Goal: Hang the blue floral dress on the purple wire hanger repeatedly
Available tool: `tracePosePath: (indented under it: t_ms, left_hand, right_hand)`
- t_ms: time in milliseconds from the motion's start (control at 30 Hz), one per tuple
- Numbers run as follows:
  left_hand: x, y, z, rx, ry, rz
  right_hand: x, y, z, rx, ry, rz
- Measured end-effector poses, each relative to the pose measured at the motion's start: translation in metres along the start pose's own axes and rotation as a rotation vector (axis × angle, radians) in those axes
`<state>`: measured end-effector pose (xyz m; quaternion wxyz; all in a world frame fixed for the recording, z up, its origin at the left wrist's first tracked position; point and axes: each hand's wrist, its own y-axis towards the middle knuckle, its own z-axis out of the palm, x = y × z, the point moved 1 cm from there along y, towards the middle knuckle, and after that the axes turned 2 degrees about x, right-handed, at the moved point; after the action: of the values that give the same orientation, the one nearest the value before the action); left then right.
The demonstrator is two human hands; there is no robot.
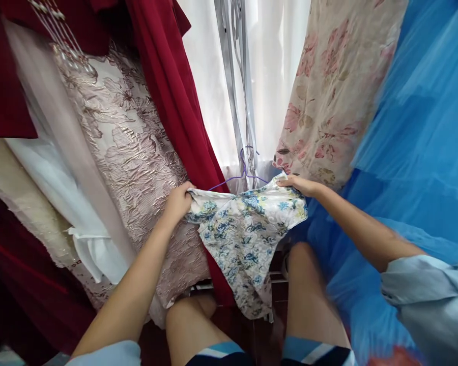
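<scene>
A white floral top [248, 229] with blue and yellow flowers hangs spread between my two hands, above my knees. My left hand [180, 201] pinches its left shoulder edge. On the other side my right hand [299, 185] grips the right shoulder edge, thumb on top. A thin purple wire hanger [245, 165] sticks out above the neckline, its hook pointing up; its arms run down behind the fabric, where their ends are hidden.
Long garments hang close on both sides: a dark red dress [175, 86] and a pink brocade dress [137, 152] at left, a floral beige dress [328, 96] and a blue tulle gown [416, 132] at right. Metal rack poles [234, 76] stand before a white curtain [275, 66].
</scene>
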<state>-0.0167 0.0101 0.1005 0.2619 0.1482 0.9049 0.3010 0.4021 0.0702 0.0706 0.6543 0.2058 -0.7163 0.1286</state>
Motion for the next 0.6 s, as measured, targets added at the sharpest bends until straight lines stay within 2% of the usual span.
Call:
tracePosePath:
  t_ms: [167,267,400,500,600]
  left_hand:
    - [-0.018,0.016,0.031,-0.054,-0.19,-0.029]
    - [-0.015,0.005,0.038,-0.063,-0.223,-0.081]
    - [-0.013,-0.017,0.04,-0.006,-0.22,-0.074]
    - [-0.02,-0.026,0.041,-0.022,-0.198,-0.063]
    - [-0.027,-0.029,0.039,-0.09,-0.17,-0.074]
  right_hand:
    - [-0.013,-0.001,-0.001,-0.12,-0.047,-0.076]
    - [-0.029,-0.005,-0.006,-0.286,-0.068,-0.134]
    - [-0.042,-0.01,-0.013,-0.464,-0.08,-0.127]
    - [-0.036,-0.011,-0.009,-0.487,-0.096,-0.129]
    - [-0.015,-0.011,0.0,-0.437,-0.122,-0.172]
